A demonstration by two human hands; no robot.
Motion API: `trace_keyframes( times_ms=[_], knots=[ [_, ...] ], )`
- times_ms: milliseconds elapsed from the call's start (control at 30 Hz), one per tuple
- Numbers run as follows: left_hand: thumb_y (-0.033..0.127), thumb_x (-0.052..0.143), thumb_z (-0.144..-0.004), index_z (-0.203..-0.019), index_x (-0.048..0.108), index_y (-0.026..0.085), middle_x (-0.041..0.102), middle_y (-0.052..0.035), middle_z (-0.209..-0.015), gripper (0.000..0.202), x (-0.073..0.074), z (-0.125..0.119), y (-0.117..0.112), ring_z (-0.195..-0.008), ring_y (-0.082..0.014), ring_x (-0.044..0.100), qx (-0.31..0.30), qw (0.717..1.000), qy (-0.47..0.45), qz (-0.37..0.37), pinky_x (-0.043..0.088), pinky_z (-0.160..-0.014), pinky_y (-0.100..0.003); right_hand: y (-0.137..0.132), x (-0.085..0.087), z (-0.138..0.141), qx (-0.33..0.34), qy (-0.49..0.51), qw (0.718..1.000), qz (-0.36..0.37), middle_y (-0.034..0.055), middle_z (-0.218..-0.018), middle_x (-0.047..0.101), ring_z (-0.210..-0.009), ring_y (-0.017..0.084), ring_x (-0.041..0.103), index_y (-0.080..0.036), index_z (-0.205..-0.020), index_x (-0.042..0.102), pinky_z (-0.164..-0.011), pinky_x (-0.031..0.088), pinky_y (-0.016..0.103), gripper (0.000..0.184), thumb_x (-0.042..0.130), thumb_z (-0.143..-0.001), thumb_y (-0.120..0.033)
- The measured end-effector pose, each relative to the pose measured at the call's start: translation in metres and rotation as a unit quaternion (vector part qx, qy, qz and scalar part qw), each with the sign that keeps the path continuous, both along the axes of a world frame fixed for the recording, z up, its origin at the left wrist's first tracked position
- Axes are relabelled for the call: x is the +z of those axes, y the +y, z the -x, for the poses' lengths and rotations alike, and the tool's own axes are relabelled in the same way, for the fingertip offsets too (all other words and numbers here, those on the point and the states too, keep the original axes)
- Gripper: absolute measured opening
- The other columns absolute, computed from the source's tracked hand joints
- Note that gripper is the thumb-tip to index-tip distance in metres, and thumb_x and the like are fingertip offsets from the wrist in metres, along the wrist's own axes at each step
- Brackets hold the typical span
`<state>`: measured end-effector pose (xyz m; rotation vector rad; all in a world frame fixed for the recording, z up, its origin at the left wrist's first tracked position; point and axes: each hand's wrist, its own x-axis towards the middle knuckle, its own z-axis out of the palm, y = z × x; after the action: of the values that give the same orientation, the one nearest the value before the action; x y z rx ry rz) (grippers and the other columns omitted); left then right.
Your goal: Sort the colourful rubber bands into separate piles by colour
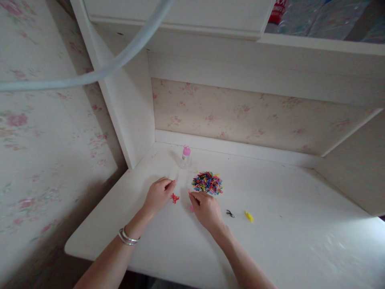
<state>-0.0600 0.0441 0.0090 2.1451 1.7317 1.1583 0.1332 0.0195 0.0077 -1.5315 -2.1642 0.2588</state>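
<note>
A person's bare hands work over a white desk (285, 249), with a multicolored pile of small bands (207, 182) lying just beyond the right hand (207, 208). From the right grip, the pile sits ahead and to the right, near the knuckles; the left hand (160, 194) is farther off. Roughly round, the heap shows no clear long axis.

The right thumb and finger are pinched together on what appears to be a small red band (189, 192). The left grip's fingertips also meet, though whether they hold anything cannot be told.

A red cluster (175, 198) lies between the hands, just beside the left fingers, and a pink cluster (191, 208) shows partly behind the right hand. To the right, well apart from both grips, are a few black bands (230, 213) and a yellow cluster (249, 216), its long axis slanting from far left to near right.

Behind stands a clear bottle (184, 162) with a pink cap (186, 151); its tiny marking is illegible. On the shelf at upper right, a red label (277, 11) bears white capitals, cut off and unreadable as a brand.
</note>
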Motion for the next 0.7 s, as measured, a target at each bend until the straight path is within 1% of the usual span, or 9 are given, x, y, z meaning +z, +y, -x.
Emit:
trace_keyframes(
  times_ms=[100,200,300,400,467,567,600,667,700],
  knots=[
    [0.036,0.041,-0.089,-0.056,0.048,0.018,0.050,0.0024,-0.059,0.039,-0.001,-0.001,0.000,-0.058,-0.0100,0.048,-0.006,1.000,0.005,0.002,0.034,-0.057,-0.021,-0.002,0.000,0.007,-0.001,-0.025,1.000,-0.001,-0.0006,-0.076,0.067,-0.069,0.010,0.060,-0.025,-0.078,0.067,-0.061,0.034,0.018,0.038,0.034,-0.096,-0.033],
    [0.034,0.041,-0.089,-0.057,0.050,0.019,0.050,0.0020,-0.059,0.037,-0.002,0.000,0.001,-0.058,-0.0104,0.048,-0.002,1.000,0.010,-0.001,0.034,-0.058,-0.021,-0.004,-0.002,0.022,0.006,-0.068,0.998,0.001,-0.0006,-0.079,0.068,-0.069,0.012,0.061,-0.027,-0.083,0.067,-0.057,0.033,0.020,0.035,0.035,-0.095,-0.032],
    [0.033,0.041,-0.089,-0.058,0.051,0.019,0.051,0.0014,-0.061,0.035,-0.003,0.003,0.001,-0.059,-0.0110,0.047,-0.002,1.000,0.017,-0.006,0.034,-0.058,-0.022,-0.004,-0.001,0.039,0.012,-0.094,0.995,0.009,0.0001,-0.077,0.069,-0.063,0.013,0.061,-0.025,-0.078,0.068,-0.054,0.032,0.020,0.032,0.040,-0.092,-0.034],
    [0.034,0.041,-0.089,-0.058,0.050,0.019,0.050,0.0013,-0.060,0.036,-0.004,0.003,0.001,-0.058,-0.0112,0.046,-0.012,0.999,0.030,-0.007,0.035,-0.058,-0.022,-0.011,0.004,0.041,0.020,-0.084,0.996,-0.001,-0.0001,-0.075,0.069,-0.060,0.012,0.060,-0.024,-0.078,0.068,-0.053,0.032,0.020,0.032,0.040,-0.092,-0.034],
    [0.034,0.041,-0.089,-0.058,0.051,0.019,0.050,0.0010,-0.060,0.036,-0.005,0.001,0.001,-0.059,-0.0115,0.047,-0.023,0.999,0.042,-0.004,0.036,-0.060,-0.022,-0.022,0.008,0.031,0.030,-0.061,0.998,-0.015,-0.0003,-0.074,0.068,-0.061,0.011,0.059,-0.024,-0.077,0.067,-0.053,0.032,0.019,0.034,0.038,-0.093,-0.033],
    [0.034,0.040,-0.090,-0.061,0.054,0.019,0.053,0.0000,-0.063,0.036,-0.006,-0.004,0.000,-0.062,-0.0123,0.050,-0.039,0.997,0.062,0.006,0.038,-0.062,-0.022,-0.047,0.008,-0.001,0.031,-0.011,0.999,-0.018,0.0009,-0.069,0.066,-0.060,0.010,0.058,-0.022,-0.073,0.066,-0.056,0.033,0.018,0.039,0.035,-0.094,-0.032],
    [0.035,0.040,-0.090,-0.063,0.056,0.019,0.054,-0.0003,-0.064,0.036,-0.006,-0.007,-0.001,-0.063,-0.0125,0.051,-0.043,0.997,0.068,0.011,0.038,-0.062,-0.022,-0.055,0.006,-0.014,0.027,0.007,1.000,-0.009,0.0014,-0.067,0.065,-0.058,0.009,0.057,-0.021,-0.074,0.066,-0.057,0.034,0.018,0.040,0.034,-0.094,-0.033],
    [0.035,0.041,-0.090,-0.070,0.061,0.020,0.058,-0.0005,-0.070,0.032,-0.004,-0.015,-0.004,-0.064,-0.0124,0.054,-0.051,0.995,0.079,0.022,0.040,-0.063,-0.022,-0.071,-0.003,-0.042,-0.001,0.047,0.999,0.011,0.0015,-0.061,0.061,-0.053,0.009,0.054,-0.021,-0.072,0.067,-0.055,0.035,0.018,0.043,0.034,-0.094,-0.035],
    [0.035,0.041,-0.090,-0.075,0.063,0.021,0.060,-0.0007,-0.074,0.030,-0.003,-0.020,-0.005,-0.065,-0.0122,0.055,-0.059,0.993,0.092,0.033,0.040,-0.064,-0.022,-0.077,-0.009,-0.056,-0.022,0.073,0.997,0.022,0.0018,-0.061,0.062,-0.053,0.010,0.054,-0.021,-0.075,0.068,-0.054,0.036,0.019,0.042,0.034,-0.094,-0.037]
  ],
)
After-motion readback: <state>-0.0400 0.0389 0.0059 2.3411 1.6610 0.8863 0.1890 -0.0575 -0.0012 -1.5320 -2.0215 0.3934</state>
